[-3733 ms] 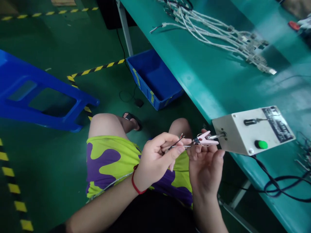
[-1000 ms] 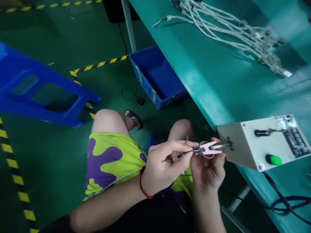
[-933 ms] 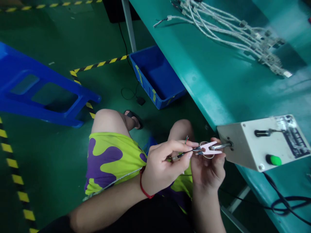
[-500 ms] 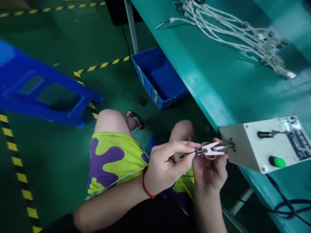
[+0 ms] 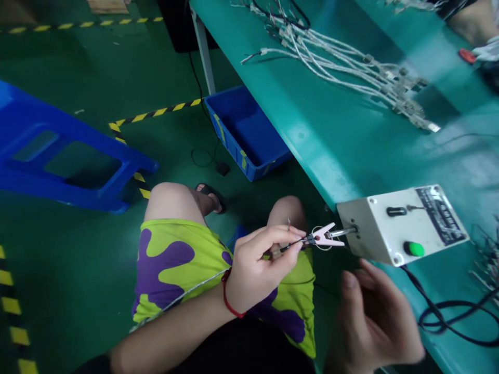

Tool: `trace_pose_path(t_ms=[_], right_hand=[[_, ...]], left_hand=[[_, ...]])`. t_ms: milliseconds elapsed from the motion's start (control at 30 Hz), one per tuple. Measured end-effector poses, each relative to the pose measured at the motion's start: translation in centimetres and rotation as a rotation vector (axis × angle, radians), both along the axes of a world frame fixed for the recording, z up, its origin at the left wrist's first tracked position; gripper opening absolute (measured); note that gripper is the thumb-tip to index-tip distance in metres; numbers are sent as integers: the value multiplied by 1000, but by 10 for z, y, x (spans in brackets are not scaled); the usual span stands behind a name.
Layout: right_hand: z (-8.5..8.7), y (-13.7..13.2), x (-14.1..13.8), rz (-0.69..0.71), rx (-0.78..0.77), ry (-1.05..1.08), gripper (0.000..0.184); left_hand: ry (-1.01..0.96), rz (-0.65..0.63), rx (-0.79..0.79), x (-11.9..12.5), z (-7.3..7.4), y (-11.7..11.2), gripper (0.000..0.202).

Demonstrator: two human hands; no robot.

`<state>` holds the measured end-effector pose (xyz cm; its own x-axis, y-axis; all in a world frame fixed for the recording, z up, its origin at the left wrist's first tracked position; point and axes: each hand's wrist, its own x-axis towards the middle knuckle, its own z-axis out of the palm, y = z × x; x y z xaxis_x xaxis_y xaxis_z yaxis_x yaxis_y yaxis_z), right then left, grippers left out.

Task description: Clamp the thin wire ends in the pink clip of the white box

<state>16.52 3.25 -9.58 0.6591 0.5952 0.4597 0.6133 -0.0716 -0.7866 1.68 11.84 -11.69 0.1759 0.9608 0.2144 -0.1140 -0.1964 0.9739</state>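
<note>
My left hand (image 5: 259, 265) pinches a thin cable (image 5: 288, 245) between thumb and fingers; its bare wire ends stick up above the fingertips. The cable tip sits in the jaws of a pink clip (image 5: 325, 238) fixed on a metal shaft that comes out of a white box (image 5: 401, 223) with a green button (image 5: 414, 249) at the table's edge. My right hand (image 5: 374, 317) hangs below the box, fingers apart and blurred, holding nothing. A grey length of the cable runs back over my left forearm.
The teal table (image 5: 351, 135) carries a bundle of grey cables (image 5: 351, 57) at the back and black cords (image 5: 452, 311) at the right. On the green floor stand a blue bin (image 5: 249, 130) and a blue stool (image 5: 62, 150). Another person's arm (image 5: 471, 21) shows at top right.
My right hand has let go of the pink clip and dropped below the box. My left hand still holds the cable at the clip. The view shifted slightly.
</note>
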Motion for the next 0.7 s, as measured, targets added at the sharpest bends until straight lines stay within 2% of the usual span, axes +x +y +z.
trace_pose_path(t_ms=[100,233,333,500,700], right_hand=[[1,9,19,-134,156,-156,54],[-10,21,48,-94,177,-256,70],[-14,21,55,-86,198,-283,80],[-11,22,47,-127,150,-273,70],[-7,29,35,-116,194,-170,65]], left_hand=[[31,28,36,0,0,0,18],[80,48,64,-2,0,0,18],[103,46,74,-2,0,0,17],[133,69,67,-1,1,0,12],[129,90,50,-4,0,-2,10]])
